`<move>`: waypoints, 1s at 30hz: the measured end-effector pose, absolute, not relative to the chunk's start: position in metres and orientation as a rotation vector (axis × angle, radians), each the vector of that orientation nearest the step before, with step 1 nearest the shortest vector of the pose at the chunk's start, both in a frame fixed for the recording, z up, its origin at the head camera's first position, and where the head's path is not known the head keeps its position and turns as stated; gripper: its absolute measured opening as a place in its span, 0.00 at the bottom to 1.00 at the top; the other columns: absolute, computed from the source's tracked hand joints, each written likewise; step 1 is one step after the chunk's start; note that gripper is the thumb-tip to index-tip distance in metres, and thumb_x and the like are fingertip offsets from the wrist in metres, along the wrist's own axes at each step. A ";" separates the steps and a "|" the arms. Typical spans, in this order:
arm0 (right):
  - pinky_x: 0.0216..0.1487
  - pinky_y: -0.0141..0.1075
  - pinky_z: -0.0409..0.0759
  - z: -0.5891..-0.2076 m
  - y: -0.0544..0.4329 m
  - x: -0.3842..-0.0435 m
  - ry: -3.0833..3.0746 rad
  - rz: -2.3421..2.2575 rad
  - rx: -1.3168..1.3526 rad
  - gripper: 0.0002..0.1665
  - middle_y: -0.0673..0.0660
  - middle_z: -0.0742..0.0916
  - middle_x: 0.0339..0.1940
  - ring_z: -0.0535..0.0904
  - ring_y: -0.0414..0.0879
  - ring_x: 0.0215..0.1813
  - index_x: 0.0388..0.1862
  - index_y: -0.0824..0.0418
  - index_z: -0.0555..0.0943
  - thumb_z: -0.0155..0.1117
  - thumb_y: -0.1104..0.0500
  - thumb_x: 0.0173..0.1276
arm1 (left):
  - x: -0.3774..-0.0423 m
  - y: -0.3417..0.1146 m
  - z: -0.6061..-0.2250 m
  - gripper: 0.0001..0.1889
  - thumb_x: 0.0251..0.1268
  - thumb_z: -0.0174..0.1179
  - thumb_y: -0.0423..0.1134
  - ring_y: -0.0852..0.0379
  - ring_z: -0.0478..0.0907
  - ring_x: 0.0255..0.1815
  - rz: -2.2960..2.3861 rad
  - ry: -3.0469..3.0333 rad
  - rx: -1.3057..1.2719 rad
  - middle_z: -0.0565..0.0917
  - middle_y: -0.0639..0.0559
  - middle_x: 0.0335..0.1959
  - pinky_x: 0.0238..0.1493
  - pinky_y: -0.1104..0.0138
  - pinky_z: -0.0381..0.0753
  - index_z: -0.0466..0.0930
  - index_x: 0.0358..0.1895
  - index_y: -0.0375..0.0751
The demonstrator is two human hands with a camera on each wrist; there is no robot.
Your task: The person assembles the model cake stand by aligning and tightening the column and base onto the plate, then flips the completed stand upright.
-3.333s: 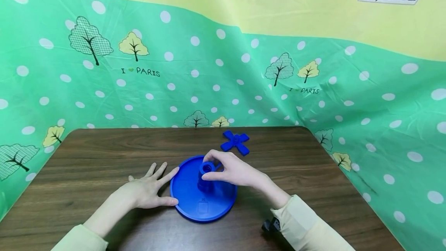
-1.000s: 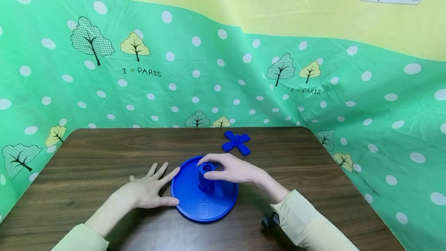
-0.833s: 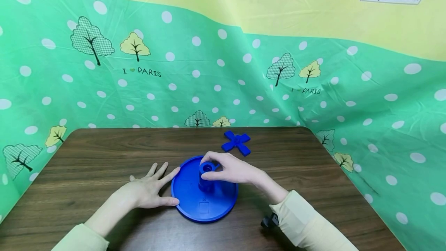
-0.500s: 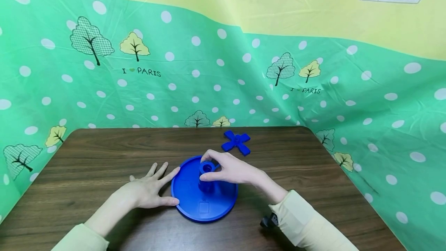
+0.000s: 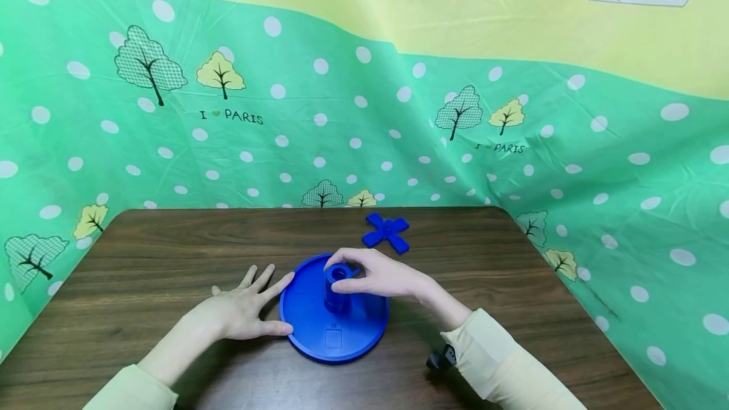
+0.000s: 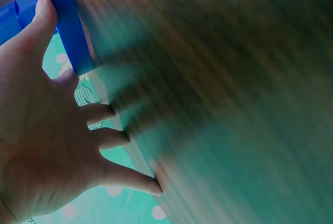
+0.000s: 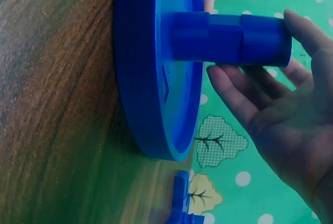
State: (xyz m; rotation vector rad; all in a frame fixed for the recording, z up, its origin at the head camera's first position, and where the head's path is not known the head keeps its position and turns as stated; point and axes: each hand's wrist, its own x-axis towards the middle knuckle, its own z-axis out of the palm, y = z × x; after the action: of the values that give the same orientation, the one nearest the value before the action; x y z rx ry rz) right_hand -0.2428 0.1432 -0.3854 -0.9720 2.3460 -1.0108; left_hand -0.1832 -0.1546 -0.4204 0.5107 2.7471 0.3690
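Note:
A round blue plastic base (image 5: 310, 334) with a raised rim lies on the table, and a hollow blue tube (image 5: 336, 299) stands upright at its middle. In the right wrist view the tube (image 7: 226, 39) shows a stepped joint partway along. My right hand (image 5: 381, 276) holds the tube's upper end between thumb and fingers; fingertips (image 7: 221, 75) lie along its side. My left hand (image 5: 239, 312) has its fingers spread, with the thumb and index finger touching the base's left rim. In the left wrist view, the left hand's other fingers (image 6: 130, 177) rest on the tabletop.
A blue four-armed cross piece (image 5: 386, 233) lies on the wooden table (image 5: 188, 245) behind the base. A small black device (image 5: 441, 359) hangs at the right cuff. A green and yellow patterned cloth (image 5: 353, 93) surrounds the table's back and sides.
My right hand's fingers have shifted slightly round the top of the tube, the index finger reaching back and forth. The left hand, base and cross piece stay in place.

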 end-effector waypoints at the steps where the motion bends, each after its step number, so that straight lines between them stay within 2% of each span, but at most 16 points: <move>1: 0.60 0.38 0.84 -0.385 0.142 -0.242 2.365 -1.010 -0.961 0.19 0.41 0.85 0.55 0.82 0.40 0.58 0.59 0.41 0.79 0.69 0.43 0.72 | -0.183 -0.155 -0.421 0.53 0.58 0.58 0.78 0.24 0.47 0.83 0.369 2.747 0.510 0.52 0.37 0.85 0.52 0.11 0.49 0.51 0.83 0.62; 4: 0.52 0.34 0.85 -0.385 0.139 -0.240 2.424 -0.990 -0.946 0.17 0.41 0.85 0.48 0.84 0.43 0.50 0.52 0.39 0.77 0.70 0.41 0.70 | -0.184 -0.155 -0.420 0.53 0.58 0.58 0.78 0.24 0.47 0.83 0.366 2.744 0.507 0.51 0.38 0.85 0.52 0.11 0.50 0.51 0.83 0.63; 7: 0.45 0.32 0.83 -0.383 0.137 -0.238 2.469 -0.946 -0.941 0.19 0.43 0.85 0.46 0.84 0.46 0.45 0.51 0.41 0.75 0.70 0.38 0.69 | -0.184 -0.155 -0.420 0.53 0.57 0.58 0.79 0.24 0.47 0.83 0.365 2.742 0.504 0.51 0.38 0.85 0.52 0.11 0.50 0.50 0.83 0.63; 9: 0.47 0.31 0.83 -0.383 0.137 -0.237 2.473 -0.928 -0.947 0.22 0.44 0.85 0.50 0.85 0.46 0.47 0.55 0.43 0.76 0.70 0.38 0.69 | -0.183 -0.154 -0.419 0.53 0.57 0.58 0.79 0.24 0.47 0.83 0.365 2.740 0.503 0.51 0.38 0.85 0.52 0.11 0.49 0.50 0.83 0.63; 13: 0.59 0.33 0.83 -0.382 0.140 -0.238 2.422 -0.936 -0.974 0.29 0.48 0.83 0.67 0.83 0.42 0.62 0.68 0.46 0.75 0.67 0.40 0.72 | -0.183 -0.154 -0.419 0.53 0.58 0.58 0.78 0.24 0.47 0.83 0.365 2.743 0.506 0.51 0.37 0.85 0.52 0.11 0.49 0.51 0.83 0.62; 15: 0.63 0.36 0.82 -0.382 0.141 -0.239 2.388 -0.943 -0.987 0.31 0.47 0.81 0.71 0.80 0.40 0.67 0.71 0.47 0.75 0.66 0.42 0.73 | -0.183 -0.154 -0.420 0.53 0.58 0.58 0.78 0.24 0.47 0.83 0.363 2.745 0.504 0.51 0.38 0.85 0.52 0.11 0.49 0.51 0.83 0.62; 21: 0.62 0.37 0.82 -0.382 0.143 -0.241 2.359 -0.947 -0.988 0.26 0.41 0.83 0.65 0.81 0.37 0.64 0.67 0.47 0.78 0.66 0.43 0.74 | -0.183 -0.154 -0.420 0.53 0.58 0.58 0.79 0.24 0.47 0.83 0.362 2.745 0.503 0.51 0.38 0.85 0.53 0.11 0.50 0.51 0.83 0.62; 30: 0.63 0.41 0.83 -0.384 0.141 -0.240 2.356 -0.998 -0.962 0.21 0.40 0.85 0.59 0.81 0.36 0.61 0.62 0.43 0.80 0.68 0.44 0.73 | -0.184 -0.154 -0.420 0.53 0.58 0.57 0.79 0.24 0.46 0.83 0.361 2.741 0.501 0.51 0.38 0.85 0.52 0.11 0.49 0.50 0.83 0.63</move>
State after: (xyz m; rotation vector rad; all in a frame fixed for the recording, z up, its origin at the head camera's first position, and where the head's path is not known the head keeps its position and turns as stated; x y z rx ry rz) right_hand -0.2400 0.1415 -0.3840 -0.9617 2.3559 -0.9978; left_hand -0.1837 -0.1542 -0.4203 0.5009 2.7409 0.3609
